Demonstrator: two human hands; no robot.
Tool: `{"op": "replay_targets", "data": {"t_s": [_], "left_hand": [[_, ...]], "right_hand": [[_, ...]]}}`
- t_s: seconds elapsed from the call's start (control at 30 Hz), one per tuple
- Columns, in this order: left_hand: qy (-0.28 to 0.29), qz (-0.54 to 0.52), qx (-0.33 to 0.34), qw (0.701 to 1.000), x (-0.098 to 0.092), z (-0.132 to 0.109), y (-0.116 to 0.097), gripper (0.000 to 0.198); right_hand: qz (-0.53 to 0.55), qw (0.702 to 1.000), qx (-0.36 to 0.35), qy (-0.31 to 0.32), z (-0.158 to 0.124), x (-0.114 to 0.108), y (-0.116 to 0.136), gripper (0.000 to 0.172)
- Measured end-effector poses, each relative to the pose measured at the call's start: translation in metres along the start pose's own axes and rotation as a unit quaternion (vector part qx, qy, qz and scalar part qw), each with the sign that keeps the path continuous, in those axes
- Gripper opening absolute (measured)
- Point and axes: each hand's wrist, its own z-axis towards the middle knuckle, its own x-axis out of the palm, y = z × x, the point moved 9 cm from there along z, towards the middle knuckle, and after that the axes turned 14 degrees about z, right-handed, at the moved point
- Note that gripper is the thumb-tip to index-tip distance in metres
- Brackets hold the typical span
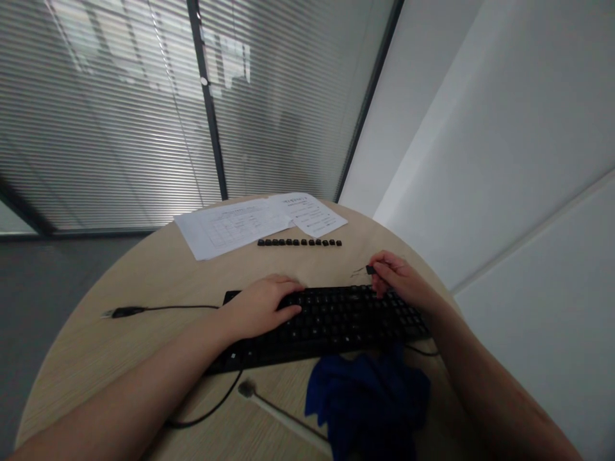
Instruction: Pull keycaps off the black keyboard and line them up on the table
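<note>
So there's a black keyboard (331,323) sitting across the middle of a round wooden desk (129,275). The left hand (264,306) lies flat-ish over the left part of it, loose and not gripping anything, fingers resting on the keys and thumb out to the side. The right hand (396,278) is up at the far edge near the right end, pinching a little black tool (369,269) between thumb and fingers, with thin wire prongs poking out to the left.

Further back there's a neat row of loose black keycaps (296,242), just in front of some printed papers (235,224). A USB plug (123,312) lies off to the left, its cable running toward the keyboard. On the near side you've got a brush (288,419) with dark bristles and a pale handle, and right beside it a crumpled blue cloth (368,400). Window blinds (110,134) behind, white wall (523,141) on the right.
</note>
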Motion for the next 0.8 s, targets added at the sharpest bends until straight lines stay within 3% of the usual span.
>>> {"op": "replay_targets", "data": {"t_s": [0.13, 0.33, 0.43, 0.8], "left_hand": [[0.005, 0.004, -0.002, 1.0, 0.0, 0.0, -0.001, 0.037], [0.01, -0.005, 0.003, 1.0, -0.002, -0.001, -0.001, 0.033], [0.012, -0.01, 0.006, 1.0, -0.003, -0.001, -0.002, 0.032], [0.014, -0.014, 0.006, 1.0, 0.002, 0.0, -0.001, 0.032]], "right_hand": [[0.065, 0.998, -0.012, 0.012, 0.005, 0.002, -0.013, 0.042], [0.041, 0.993, -0.065, -0.091, 0.009, -0.014, -0.029, 0.053], [0.023, 0.991, -0.064, -0.112, 0.009, -0.016, -0.035, 0.054], [0.01, 0.995, -0.043, -0.086, 0.011, -0.011, -0.037, 0.059]]}}
